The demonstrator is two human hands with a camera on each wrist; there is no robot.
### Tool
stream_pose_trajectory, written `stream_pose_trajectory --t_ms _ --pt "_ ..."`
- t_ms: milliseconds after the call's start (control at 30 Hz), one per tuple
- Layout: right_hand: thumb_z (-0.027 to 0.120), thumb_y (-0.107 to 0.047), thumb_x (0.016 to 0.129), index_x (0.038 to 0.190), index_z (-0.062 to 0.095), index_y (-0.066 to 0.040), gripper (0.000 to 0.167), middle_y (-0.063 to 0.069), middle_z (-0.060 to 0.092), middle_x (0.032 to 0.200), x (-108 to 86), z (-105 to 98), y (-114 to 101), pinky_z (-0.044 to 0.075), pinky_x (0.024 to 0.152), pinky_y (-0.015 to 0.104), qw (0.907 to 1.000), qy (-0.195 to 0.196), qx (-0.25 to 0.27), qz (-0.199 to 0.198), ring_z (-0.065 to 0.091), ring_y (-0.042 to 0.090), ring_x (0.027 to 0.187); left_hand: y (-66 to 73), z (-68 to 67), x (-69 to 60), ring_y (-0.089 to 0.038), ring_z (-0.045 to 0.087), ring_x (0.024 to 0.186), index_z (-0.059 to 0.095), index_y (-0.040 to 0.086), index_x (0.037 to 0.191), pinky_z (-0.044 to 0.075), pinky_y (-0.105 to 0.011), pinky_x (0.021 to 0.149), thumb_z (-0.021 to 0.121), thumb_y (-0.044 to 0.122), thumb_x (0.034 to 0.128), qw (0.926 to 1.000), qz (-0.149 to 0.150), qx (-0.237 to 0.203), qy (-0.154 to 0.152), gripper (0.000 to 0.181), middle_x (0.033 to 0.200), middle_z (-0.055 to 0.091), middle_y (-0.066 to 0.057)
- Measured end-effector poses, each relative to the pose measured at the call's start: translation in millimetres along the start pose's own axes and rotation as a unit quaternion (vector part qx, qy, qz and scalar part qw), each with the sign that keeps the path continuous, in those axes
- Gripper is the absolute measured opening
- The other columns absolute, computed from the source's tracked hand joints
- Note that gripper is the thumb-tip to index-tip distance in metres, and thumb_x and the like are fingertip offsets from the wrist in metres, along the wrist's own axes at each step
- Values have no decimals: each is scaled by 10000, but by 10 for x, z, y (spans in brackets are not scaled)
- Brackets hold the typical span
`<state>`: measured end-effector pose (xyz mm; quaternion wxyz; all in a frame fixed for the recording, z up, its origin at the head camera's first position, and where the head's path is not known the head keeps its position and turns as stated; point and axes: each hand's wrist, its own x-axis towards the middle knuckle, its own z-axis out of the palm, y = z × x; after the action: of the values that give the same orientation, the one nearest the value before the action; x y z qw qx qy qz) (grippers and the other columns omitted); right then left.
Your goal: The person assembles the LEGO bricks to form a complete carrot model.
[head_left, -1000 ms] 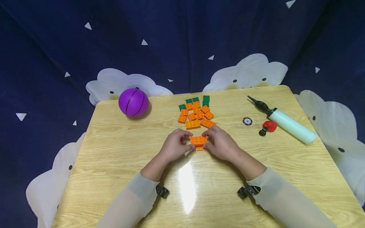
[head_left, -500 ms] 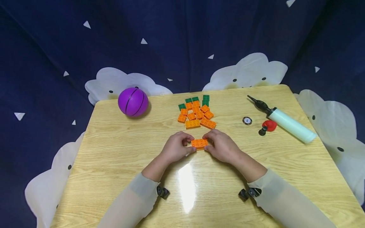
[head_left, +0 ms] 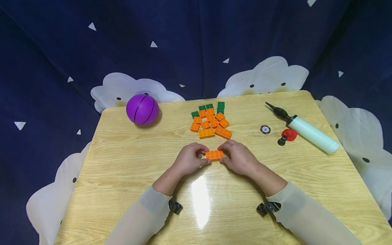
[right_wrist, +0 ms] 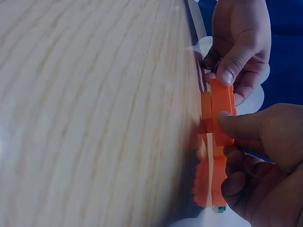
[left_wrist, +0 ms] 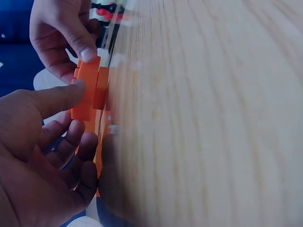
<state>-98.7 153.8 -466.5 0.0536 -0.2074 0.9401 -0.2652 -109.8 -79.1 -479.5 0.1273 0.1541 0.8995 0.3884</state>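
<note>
In the head view the left hand (head_left: 189, 158) and the right hand (head_left: 238, 157) pinch the two ends of a long orange brick (head_left: 214, 155). Both wrist views show that long brick (left_wrist: 88, 85) resting on a smaller orange brick (right_wrist: 206, 113) between it and the table. The thumbs lie on the near side and fingers on the far side. Just beyond stand a lighter orange long brick (head_left: 207, 133) and another orange long brick (head_left: 223, 132), with several small orange bricks behind them.
Several green bricks (head_left: 221, 108) lie at the back of the pile. A purple ball (head_left: 142, 110) sits at the back left of the wooden table (head_left: 122, 177). To the right are a round chip (head_left: 265, 129), a red item (head_left: 289, 134) and a pale pump (head_left: 313, 134).
Both hands have shifted slightly toward the near edge with the long orange brick, which now covers the small brick that showed below it in the head view.
</note>
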Motion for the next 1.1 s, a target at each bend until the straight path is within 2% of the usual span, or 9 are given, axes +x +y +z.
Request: stream_pose_trajectory --t_ms 333,433,667,767,933,1100 --pt "819 -222 893 1232 712 -56 392 93 683 1225 14 -4 -29 509 1010 484 9996 -25 -266 -4 658 310 1145 -7 -21 27 -177 548 842 746 180 1132 462 -335 753 883 266 848 9999 -38 -129 -34 327 997 673 -16" --pt "822 -231 892 1233 710 -60 398 91 684 1221 19 4 2 506 1013 486 9998 -48 -186 41 656 310 1146 -17 -12 38 -179 553 849 740 177 1139 467 -332 757 878 265 853 9998 -27 -184 -40 330 1003 670 -18" --pt "838 -233 882 1243 700 -77 416 93 684 1250 24 -19 62 475 1051 503 9995 -256 158 81 634 316 1196 -29 13 24 -196 568 918 708 196 1132 469 -350 820 887 275 841 9978 -296 -557 -185 350 1033 665 1" --pt "852 -190 866 1271 688 -74 451 100 679 1274 26 -53 98 466 1063 509 9993 -309 210 37 622 318 1222 -30 21 20 -207 573 932 706 196 1135 468 -360 834 886 269 840 9971 -308 -669 -196 353 1037 664 0" --pt "799 -55 871 1307 668 -49 455 119 675 1279 62 -129 160 465 1066 515 9996 -203 185 -73 617 328 1236 -34 35 22 -214 581 936 710 195 1137 467 -363 837 890 250 834 9962 -299 -799 -185 357 1044 673 -8" --pt "726 -81 946 1311 667 -38 372 122 670 1246 121 -178 210 497 1016 512 9998 44 184 111 640 321 1170 -41 34 20 -213 575 935 707 199 1139 460 -363 836 888 260 834 9955 -358 -852 -187 360 1043 671 -1"
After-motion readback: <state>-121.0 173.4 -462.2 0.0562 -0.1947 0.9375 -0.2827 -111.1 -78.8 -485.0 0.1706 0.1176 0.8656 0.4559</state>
